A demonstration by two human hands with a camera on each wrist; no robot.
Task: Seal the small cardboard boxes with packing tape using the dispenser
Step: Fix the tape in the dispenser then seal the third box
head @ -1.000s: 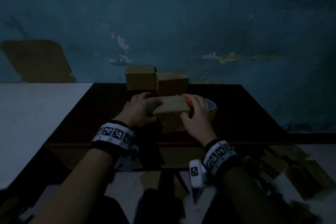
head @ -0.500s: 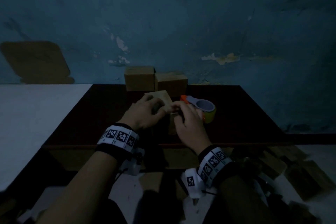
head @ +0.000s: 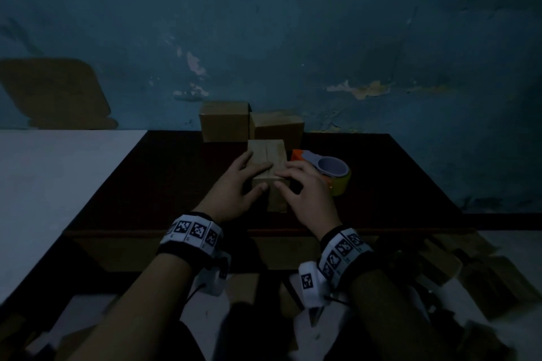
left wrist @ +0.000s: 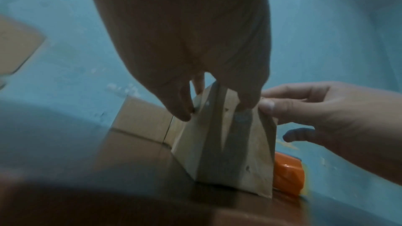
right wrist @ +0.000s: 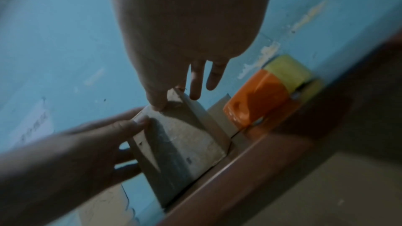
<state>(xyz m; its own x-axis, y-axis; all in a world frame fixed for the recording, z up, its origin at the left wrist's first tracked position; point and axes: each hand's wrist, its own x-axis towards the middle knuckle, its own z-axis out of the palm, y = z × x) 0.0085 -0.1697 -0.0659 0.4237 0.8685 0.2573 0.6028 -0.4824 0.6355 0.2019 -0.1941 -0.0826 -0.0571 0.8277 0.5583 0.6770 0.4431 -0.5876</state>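
the left grip (head: 234,187) and the right grip (head: 308,193) both hold the small cardboard box (head: 267,152) on the dark desk (head: 396,184). the tape dispenser (head: 322,168) lies just beside it, on the right.

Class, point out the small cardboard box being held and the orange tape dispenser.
small cardboard box (head: 275,152): head view, on its top flap.
orange tape dispenser (right wrist: 256,99): right wrist view, on its orange body.
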